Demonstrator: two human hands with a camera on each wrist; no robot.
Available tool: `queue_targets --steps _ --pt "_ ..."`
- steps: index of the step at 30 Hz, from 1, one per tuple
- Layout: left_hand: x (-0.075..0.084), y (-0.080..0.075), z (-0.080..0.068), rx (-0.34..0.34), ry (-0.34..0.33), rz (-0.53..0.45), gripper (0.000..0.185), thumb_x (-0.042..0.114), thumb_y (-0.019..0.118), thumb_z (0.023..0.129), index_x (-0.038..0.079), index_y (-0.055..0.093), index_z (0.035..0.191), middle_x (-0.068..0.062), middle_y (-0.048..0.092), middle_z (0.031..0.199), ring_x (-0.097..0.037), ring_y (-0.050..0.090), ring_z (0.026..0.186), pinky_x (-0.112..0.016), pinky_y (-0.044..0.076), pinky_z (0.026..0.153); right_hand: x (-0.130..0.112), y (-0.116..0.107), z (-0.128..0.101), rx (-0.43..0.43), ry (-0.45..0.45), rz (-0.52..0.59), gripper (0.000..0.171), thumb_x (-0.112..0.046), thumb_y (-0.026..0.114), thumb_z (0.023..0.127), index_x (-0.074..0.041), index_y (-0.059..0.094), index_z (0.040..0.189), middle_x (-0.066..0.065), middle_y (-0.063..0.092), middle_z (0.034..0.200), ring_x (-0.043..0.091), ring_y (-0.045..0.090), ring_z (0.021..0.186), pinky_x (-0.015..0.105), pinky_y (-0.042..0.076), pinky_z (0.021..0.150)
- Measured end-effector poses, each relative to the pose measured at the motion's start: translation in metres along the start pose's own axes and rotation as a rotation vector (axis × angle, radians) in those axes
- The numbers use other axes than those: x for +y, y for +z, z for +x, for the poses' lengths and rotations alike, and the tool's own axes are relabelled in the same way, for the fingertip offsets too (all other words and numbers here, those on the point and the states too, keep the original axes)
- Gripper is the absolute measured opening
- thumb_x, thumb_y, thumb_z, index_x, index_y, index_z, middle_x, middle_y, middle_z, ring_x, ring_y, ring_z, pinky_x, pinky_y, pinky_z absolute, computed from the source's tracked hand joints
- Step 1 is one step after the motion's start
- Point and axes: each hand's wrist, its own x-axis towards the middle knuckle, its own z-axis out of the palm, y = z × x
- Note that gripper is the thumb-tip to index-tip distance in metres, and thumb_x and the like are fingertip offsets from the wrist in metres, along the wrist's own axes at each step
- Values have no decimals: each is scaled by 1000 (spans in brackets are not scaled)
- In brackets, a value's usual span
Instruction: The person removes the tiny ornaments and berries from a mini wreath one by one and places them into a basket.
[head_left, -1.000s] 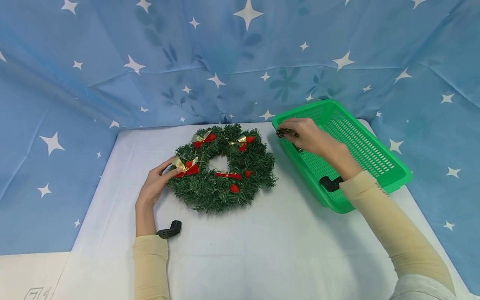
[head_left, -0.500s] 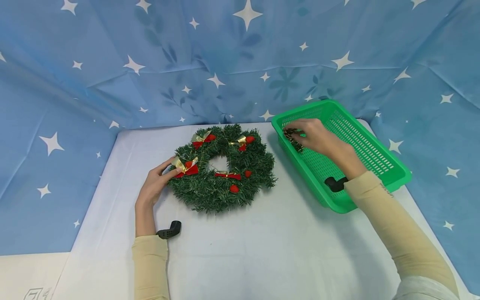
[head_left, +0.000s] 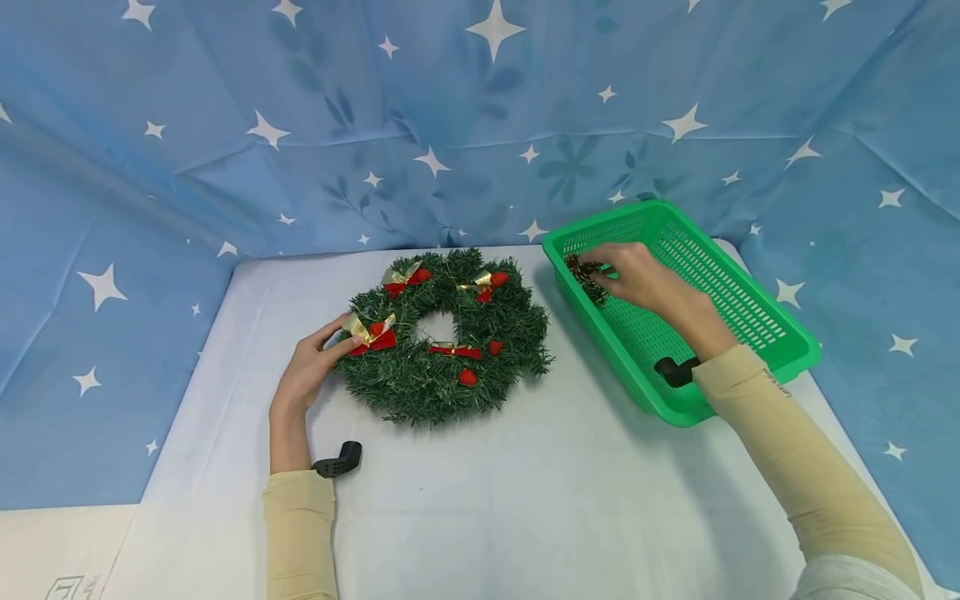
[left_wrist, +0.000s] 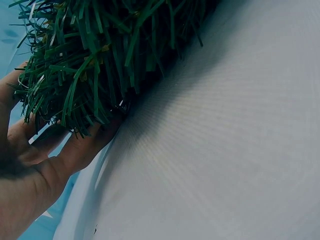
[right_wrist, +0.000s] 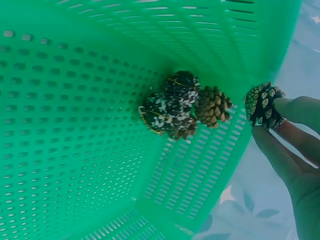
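A green wreath point(head_left: 480, 383) with red and gold bows and red berries lies on the white table. My left hand point(head_left: 303, 371) grips its left edge, thumb over a bow. In the left wrist view, the fingers of my left hand point(left_wrist: 37, 165) reach around the green tinsel point(left_wrist: 100, 65). At the left side of the green basket point(head_left: 637, 383), my right hand point(head_left: 633, 273) pinches a pinecone point(right_wrist: 264, 105) between thumb and fingers. Inside the basket, a brown pinecone point(right_wrist: 213, 106) lies beside dark, white-flecked pinecones point(right_wrist: 182, 90) with gold cord.
The basket's perforated wall point(right_wrist: 65, 125) rises around the pinecones. Blue star-patterned cloth point(head_left: 450, 108) hangs behind the table and along its sides. A black wrist camera point(head_left: 339, 461) sits on the left wrist, another point(head_left: 677, 371) on the right.
My right hand has moved slightly right and down from above the basket's left rim, taking the pinecone with it. The left hand and the wreath stay in place.
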Motion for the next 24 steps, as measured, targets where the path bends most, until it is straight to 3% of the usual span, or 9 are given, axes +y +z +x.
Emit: queue_targets --steps 8,10,13,17,24 --pt "-1 0 1 -2 -4 8 77 39 70 99 19 32 163 -4 18 172 -29 4 161 -57 17 126 4 5 -4 -48 34 -6 30 11 68 91 8 72 121 27 71 120 44 70 108 51 59 83" --pt "-1 0 2 -3 -2 7 77 39 70 99 19 32 163 -4 18 172 -29 4 161 -57 17 126 5 7 -5 -62 43 -7 30 11 68 91 8 71 121 28 71 120 43 71 102 48 59 77" --pt "0 0 2 -3 2 8 77 39 70 99 19 32 163 -4 19 172 -29 5 161 -57 17 127 7 11 -6 -96 70 0 31 11 67 91 8 71 122 30 69 121 35 70 77 41 54 65" --pt "2 0 0 -2 1 18 77 41 70 99 19 33 163 -4 19 172 -29 5 161 -56 18 127 8 17 -8 -162 112 27 32 9 65 94 10 68 125 33 67 124 19 54 54 33 45 56" --pt "1 0 0 -1 -1 21 77 40 70 99 19 33 163 -5 18 172 -30 5 161 -57 18 126 10 25 -9 -213 142 34 35 11 62 93 13 66 128 35 64 127 16 55 57 32 45 58"
